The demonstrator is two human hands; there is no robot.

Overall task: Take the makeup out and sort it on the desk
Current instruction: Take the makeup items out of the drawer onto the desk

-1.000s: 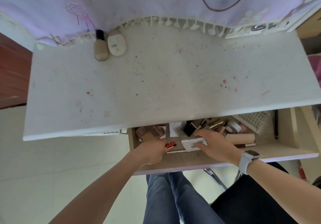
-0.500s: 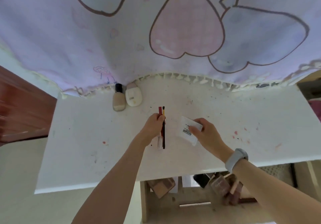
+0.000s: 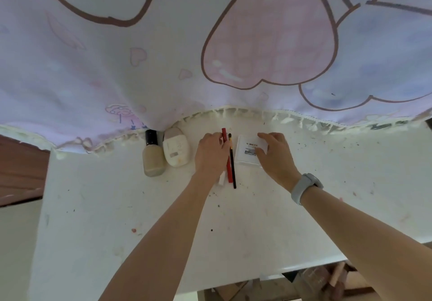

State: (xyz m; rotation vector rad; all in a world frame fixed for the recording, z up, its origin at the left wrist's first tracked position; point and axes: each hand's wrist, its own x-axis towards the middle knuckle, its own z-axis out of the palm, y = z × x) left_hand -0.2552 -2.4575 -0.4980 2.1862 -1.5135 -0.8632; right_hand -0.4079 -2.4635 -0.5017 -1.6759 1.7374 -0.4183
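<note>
foundation bottle (image 3: pixel 152 160) and white compact (image 3: pixel 175 149) lie sorted at the desk (image 3: pixel 233 230) rear. left hand (image 3: pixel 211 154) grips red pencil (image 3: pixel 227 158) and thin brush (image 3: pixel 232 160); right hand (image 3: pixel 274 154) holds clear packet (image 3: pixel 247 153) flat beside them. drawer (image 3: pixel 315 282) contents remain unsorted

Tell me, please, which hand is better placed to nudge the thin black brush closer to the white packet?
Probably the left hand: it already rests against the red pencil beside the black brush, while the right hand holds the white packet.
</note>
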